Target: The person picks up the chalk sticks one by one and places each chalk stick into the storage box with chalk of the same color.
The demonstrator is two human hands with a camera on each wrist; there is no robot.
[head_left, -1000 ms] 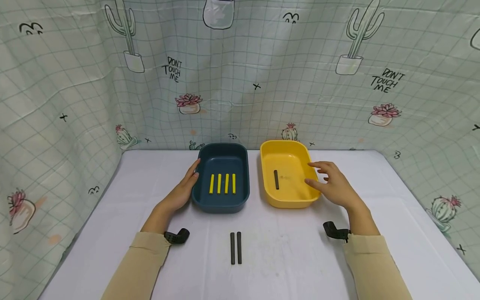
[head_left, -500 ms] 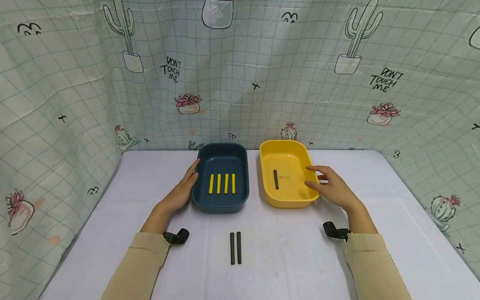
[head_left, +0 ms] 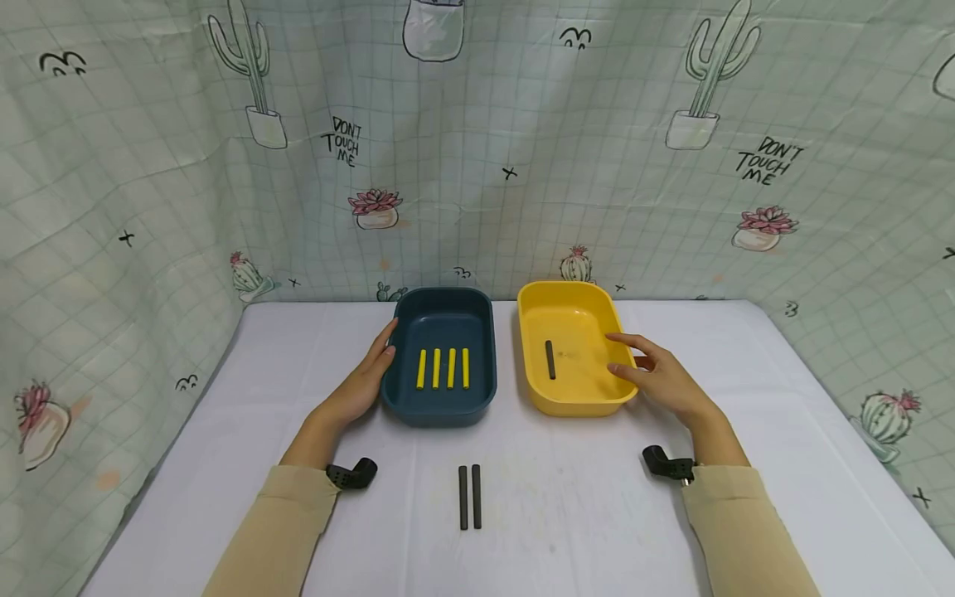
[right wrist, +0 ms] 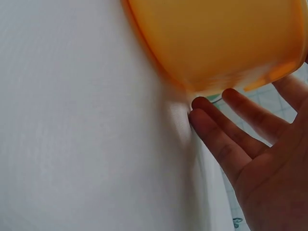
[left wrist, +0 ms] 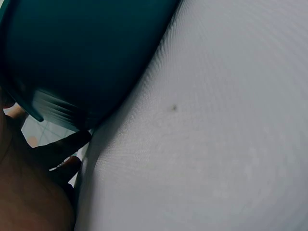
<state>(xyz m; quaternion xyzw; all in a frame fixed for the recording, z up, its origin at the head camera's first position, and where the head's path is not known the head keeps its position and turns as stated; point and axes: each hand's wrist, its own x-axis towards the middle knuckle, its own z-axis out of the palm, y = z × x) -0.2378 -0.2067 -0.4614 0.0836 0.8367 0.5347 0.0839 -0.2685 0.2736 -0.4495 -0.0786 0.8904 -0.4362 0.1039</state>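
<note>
A dark blue tray (head_left: 440, 414) stands on the table with several short yellow sticks (head_left: 436, 369) side by side in it. My left hand (head_left: 358, 385) rests against its left side, thumb and index finger at the rim. To the right is a yellow tray (head_left: 585, 394) holding one dark grey stick (head_left: 550, 360). My right hand (head_left: 667, 381) is at its right side, with thumb and index finger reaching over the rim. In the right wrist view its other fingers (right wrist: 255, 115) are extended beside the outer wall. The left thumb is mostly hidden in the left wrist view.
Two longer dark grey sticks (head_left: 470, 497) lie side by side in front of the trays on the white-covered table (head_left: 567, 514). A patterned cloth curtain (head_left: 477, 166) hangs behind and at both sides. Each wrist wears a black camera (head_left: 354, 473).
The right index finger has moved slightly left and lower over the yellow tray's rim. The left hand, both trays and the sticks stay in place.
</note>
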